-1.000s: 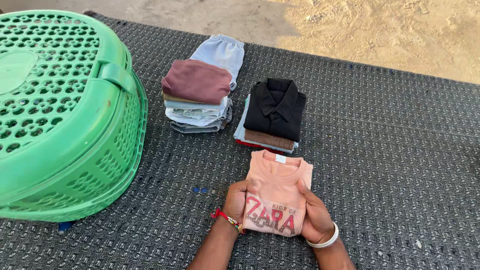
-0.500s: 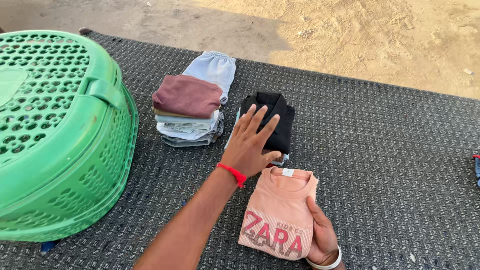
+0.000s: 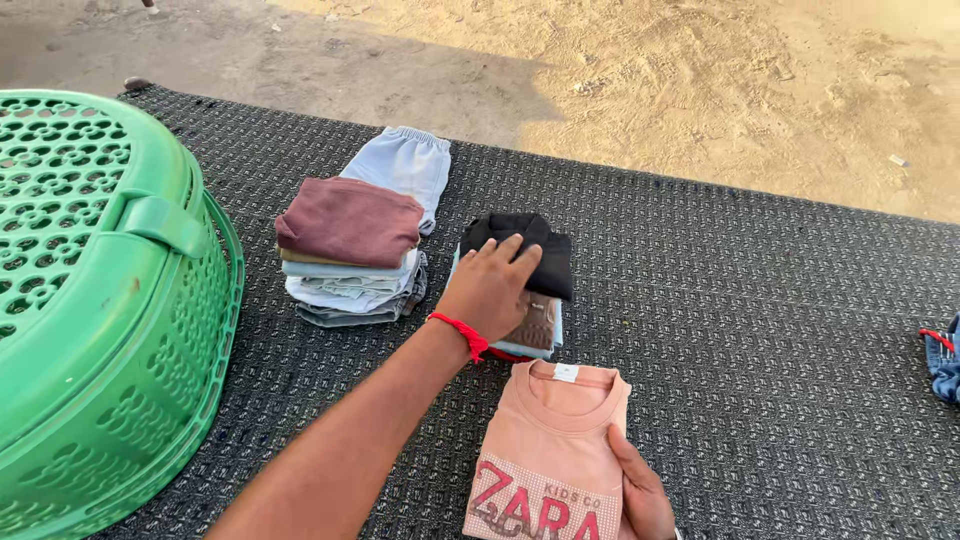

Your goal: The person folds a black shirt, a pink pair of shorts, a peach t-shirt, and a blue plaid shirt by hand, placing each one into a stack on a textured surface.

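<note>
Left hand (image 3: pixel 490 290) lies flat, fingers together, pressing the black shirt (image 3: pixel 535 250) that tops a short stack just beyond the folded peach T-shirt (image 3: pixel 548 455). Right hand (image 3: pixel 640 495) grips the T-shirt's near right edge, thumb on top; its other fingers are hidden. Left of the left fingers stands a taller stack topped by a maroon garment (image 3: pixel 350 220), then an overturned green basket (image 3: pixel 100 300). Folding appears largely done; the peach T-shirt is not yet stacked.

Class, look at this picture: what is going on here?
A person is handling folded clothes on a dark woven mat. The left hand rests on the black shirt topping a small pile, while the right hand holds a folded peach T-shirt. Another folded stack and a green basket sit alongside.
</note>
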